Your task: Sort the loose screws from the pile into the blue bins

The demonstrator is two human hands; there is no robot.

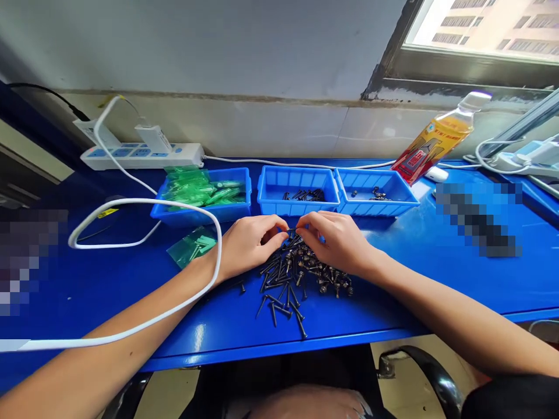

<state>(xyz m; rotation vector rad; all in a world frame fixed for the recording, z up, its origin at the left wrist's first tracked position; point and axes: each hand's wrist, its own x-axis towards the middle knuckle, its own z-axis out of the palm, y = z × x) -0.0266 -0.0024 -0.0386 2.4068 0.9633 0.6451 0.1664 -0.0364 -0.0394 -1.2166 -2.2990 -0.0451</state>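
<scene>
Sorting screws (300, 278), seemingly, I'm curling my left hand (251, 241) and right hand (336, 237) (can't tell if gripping); middle bin (299, 207) and right bin (378, 210) are holding few, most are lying loose.

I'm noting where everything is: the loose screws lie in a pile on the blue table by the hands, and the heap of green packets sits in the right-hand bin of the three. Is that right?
Not quite: the heap of green packets sits in the left-hand bin, as the head view shows. The loose screws do lie piled on the blue table.
</scene>
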